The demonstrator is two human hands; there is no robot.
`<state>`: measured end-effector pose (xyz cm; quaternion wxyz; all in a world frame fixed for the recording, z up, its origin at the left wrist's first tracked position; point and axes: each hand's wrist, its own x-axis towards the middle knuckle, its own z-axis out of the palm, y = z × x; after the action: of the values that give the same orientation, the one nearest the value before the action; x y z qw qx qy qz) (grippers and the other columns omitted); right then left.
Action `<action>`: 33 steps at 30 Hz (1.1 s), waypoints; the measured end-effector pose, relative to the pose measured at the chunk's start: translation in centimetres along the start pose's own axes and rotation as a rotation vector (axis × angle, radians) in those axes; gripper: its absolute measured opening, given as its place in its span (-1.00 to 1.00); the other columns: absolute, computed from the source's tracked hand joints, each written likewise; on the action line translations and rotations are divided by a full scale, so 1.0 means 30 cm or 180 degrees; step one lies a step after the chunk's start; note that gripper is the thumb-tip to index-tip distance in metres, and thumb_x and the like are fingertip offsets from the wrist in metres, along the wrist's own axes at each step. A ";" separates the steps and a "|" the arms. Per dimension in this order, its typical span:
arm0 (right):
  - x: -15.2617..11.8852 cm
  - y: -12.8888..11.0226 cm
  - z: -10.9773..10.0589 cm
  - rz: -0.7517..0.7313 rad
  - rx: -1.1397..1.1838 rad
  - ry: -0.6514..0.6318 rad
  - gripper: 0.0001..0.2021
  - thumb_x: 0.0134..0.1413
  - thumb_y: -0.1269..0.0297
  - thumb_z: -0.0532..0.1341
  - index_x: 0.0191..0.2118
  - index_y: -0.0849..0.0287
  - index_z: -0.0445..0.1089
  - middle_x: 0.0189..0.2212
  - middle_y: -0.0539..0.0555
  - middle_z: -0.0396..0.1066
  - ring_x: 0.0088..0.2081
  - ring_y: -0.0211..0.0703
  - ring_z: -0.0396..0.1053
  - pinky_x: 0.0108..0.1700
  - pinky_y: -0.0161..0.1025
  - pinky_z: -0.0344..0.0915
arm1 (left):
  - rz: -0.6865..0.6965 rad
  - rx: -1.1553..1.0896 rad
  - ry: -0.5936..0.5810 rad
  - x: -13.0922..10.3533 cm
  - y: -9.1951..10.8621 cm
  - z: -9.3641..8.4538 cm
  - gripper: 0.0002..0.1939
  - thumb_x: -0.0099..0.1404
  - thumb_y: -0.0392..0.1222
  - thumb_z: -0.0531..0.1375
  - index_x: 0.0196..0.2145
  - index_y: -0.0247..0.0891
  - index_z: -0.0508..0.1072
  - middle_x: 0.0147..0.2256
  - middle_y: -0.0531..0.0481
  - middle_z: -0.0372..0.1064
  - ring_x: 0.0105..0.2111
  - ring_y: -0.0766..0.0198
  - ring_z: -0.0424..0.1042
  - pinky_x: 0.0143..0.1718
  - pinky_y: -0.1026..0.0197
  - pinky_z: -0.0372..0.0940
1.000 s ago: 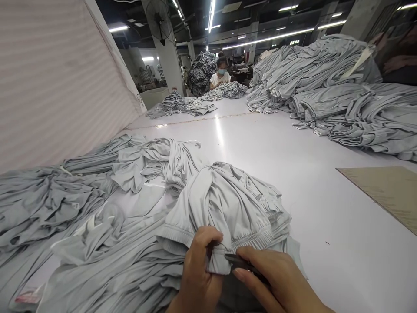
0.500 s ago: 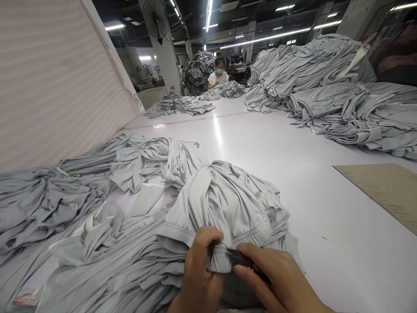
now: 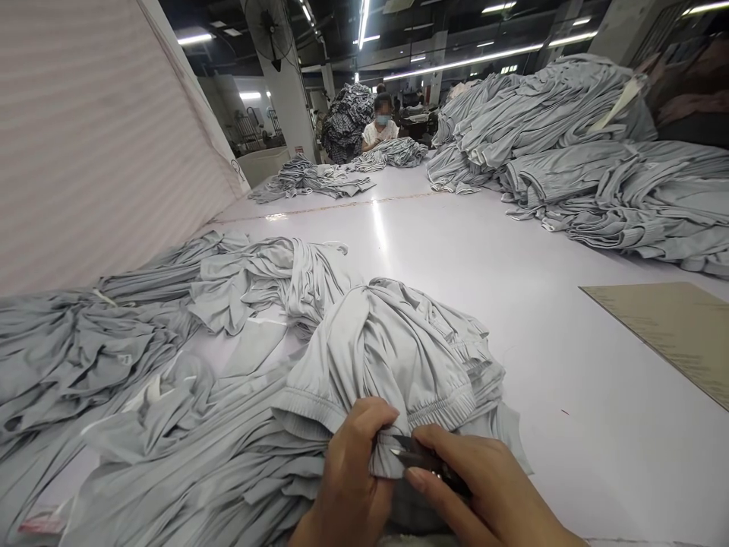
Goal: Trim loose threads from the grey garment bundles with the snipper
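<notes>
A light grey garment (image 3: 370, 349) with a gathered elastic waistband (image 3: 441, 406) lies bunched on top of others in front of me. My left hand (image 3: 356, 463) pinches the waistband edge, with a small flap of cloth showing beside its thumb. Dark thread snips (image 3: 430, 462) are held in my right hand (image 3: 484, 479), between thumb and fingers. Their two pointed blades are apart and lie against the pinched cloth, pointing left towards my left thumb.
More grey garments (image 3: 85, 357) spread over the table's left side. A tall heap of grey clothes (image 3: 558, 121) stands at the back right. A brown board (image 3: 672, 327) lies at the right. A person in a mask (image 3: 380, 129) sits at the far end. A pinkish cloth sheet (image 3: 102, 137) hangs on the left.
The snips' blades have parted and now show two separate tips. My left thumb has shifted slightly right over the cloth. The view has moved a little.
</notes>
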<state>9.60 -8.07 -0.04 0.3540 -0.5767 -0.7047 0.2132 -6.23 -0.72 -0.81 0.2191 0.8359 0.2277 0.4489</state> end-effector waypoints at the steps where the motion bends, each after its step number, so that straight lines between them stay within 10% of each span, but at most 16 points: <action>1: 0.001 0.001 0.002 0.0021 -0.0023 -0.0041 -0.74 0.32 0.10 -0.01 -0.27 0.06 0.34 -0.59 -0.05 0.45 -0.57 -0.17 0.42 -0.51 -0.33 0.22 | 0.0020 0.0023 -0.0045 -0.001 -0.002 -0.001 -0.53 0.15 -0.56 0.05 -0.01 -0.20 0.19 -0.23 -0.02 0.32 -0.21 0.33 0.39 -0.14 0.40 0.33; 14: -0.002 -0.012 -0.015 -0.0120 -0.0074 0.0047 -0.56 0.38 0.00 -0.18 -0.22 0.07 0.36 -0.58 -0.03 0.47 -0.57 -0.17 0.44 -0.48 -0.31 0.26 | -0.0443 -0.0202 0.0178 0.004 0.012 -0.004 -0.55 0.13 -0.54 0.05 -0.07 -0.16 0.24 -0.27 0.07 0.28 -0.28 0.42 0.36 -0.19 0.50 0.30; 27: 0.008 0.026 0.010 -0.0377 0.0237 0.0282 -0.81 0.26 0.05 0.09 -0.22 0.04 0.27 -0.53 -0.08 0.40 -0.57 -0.21 0.36 -0.54 -0.36 0.22 | -0.0948 -0.0577 0.0386 -0.005 0.026 0.000 -0.53 0.09 -0.54 0.09 -0.11 -0.06 0.27 -0.30 0.13 0.27 -0.32 0.43 0.36 -0.23 0.52 0.29; 33: 0.073 0.104 0.020 -0.0305 -0.0042 0.0499 -0.79 0.02 0.47 0.09 -0.20 0.07 0.21 -0.40 -0.01 0.46 -0.52 -0.19 0.37 -0.47 -0.32 0.23 | -0.1193 -0.0532 0.0037 0.050 0.010 -0.068 -0.67 0.08 -0.49 0.13 -0.25 -0.12 0.40 -0.22 0.02 0.34 -0.19 0.26 0.38 -0.17 0.33 0.26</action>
<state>11.03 -5.15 -2.09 0.4141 -0.5595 -0.7031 0.1456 -7.16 0.24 1.37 0.3660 0.7552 0.3425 0.4224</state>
